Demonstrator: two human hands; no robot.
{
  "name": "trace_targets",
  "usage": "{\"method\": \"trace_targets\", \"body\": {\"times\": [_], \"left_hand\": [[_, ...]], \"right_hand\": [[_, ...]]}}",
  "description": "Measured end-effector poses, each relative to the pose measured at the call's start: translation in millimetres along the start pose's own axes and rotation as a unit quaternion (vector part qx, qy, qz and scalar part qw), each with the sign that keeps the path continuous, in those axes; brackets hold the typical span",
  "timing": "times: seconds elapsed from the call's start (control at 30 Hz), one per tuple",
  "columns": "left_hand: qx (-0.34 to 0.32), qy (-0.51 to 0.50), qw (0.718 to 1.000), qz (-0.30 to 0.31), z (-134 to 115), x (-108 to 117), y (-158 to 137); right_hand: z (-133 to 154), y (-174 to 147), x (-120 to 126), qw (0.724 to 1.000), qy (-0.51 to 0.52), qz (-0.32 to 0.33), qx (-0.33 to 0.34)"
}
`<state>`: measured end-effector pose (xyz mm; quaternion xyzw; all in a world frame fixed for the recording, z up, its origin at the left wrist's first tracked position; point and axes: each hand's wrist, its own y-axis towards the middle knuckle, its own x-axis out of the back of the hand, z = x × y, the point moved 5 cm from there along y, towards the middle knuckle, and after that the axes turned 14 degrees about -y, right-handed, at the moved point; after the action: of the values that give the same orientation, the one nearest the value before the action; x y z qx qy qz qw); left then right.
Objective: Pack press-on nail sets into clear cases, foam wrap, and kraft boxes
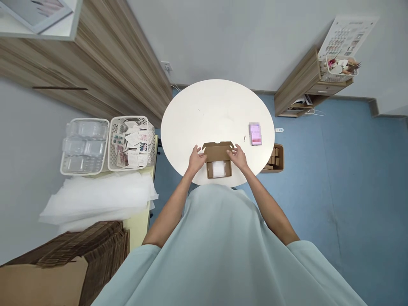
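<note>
A small brown cardboard box (209, 170) sits near the front edge of the round white table (204, 106), its lid (218, 151) raised and tilted back. Inside lies a white wrapped bundle (218, 168); what it wraps cannot be made out. My left hand (196, 160) grips the lid's left edge, thumb against it and the other fingers partly extended. On the other side, my right hand (238, 158) pinches the lid's right side flap, thumb on the inner face.
A blurred pink packet (255, 134) lies on the table's right side. Beyond it, a carton of small boxes (280, 158) stands on the floor. At left are white baskets (128, 143) of packets, clear plastic boxes (84, 142), white wrapping sheets (105, 197) and stacked flat cardboard (98, 255).
</note>
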<state>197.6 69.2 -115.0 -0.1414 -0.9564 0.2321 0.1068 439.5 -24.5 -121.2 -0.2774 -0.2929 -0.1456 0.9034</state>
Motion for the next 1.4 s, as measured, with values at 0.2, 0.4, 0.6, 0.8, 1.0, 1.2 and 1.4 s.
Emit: {"method": "trace_targets", "body": {"times": [0.2, 0.4, 0.6, 0.8, 1.0, 1.2, 1.4], "left_hand": [[-0.034, -0.041, 0.998, 0.020, -6.5, -2.3, 6.4], [-0.062, -0.060, 0.996, 0.023, 9.0, -3.5, 3.7], [-0.072, -0.028, 0.997, 0.028, 45.7, -7.3, -19.1], [-0.081, 0.072, 0.993, 0.052, 70.7, -13.1, -44.8], [-0.137, 0.144, 0.980, 0.021, 61.2, -2.3, -63.7], [-0.133, 0.217, 0.966, 0.036, 52.4, -4.0, -71.3], [-0.025, 0.305, 0.948, 0.082, 72.9, -9.5, -72.1]], "right_hand": [[16.0, 2.2, 2.3, 0.999, 0.027, -0.020, 0.030], [13.2, -6.2, 7.2, 0.998, -0.005, -0.034, 0.062], [-13.9, -33.9, -8.7, 0.992, -0.064, -0.015, 0.105], [-36.8, -63.7, -28.8, 0.988, -0.115, 0.041, 0.096], [-34.9, -79.7, -21.2, 0.983, -0.156, 0.016, 0.095], [-29.1, -86.6, -21.6, 0.974, -0.212, 0.054, 0.056], [-41.2, -86.9, -34.6, 0.964, -0.237, 0.115, 0.018]]}}
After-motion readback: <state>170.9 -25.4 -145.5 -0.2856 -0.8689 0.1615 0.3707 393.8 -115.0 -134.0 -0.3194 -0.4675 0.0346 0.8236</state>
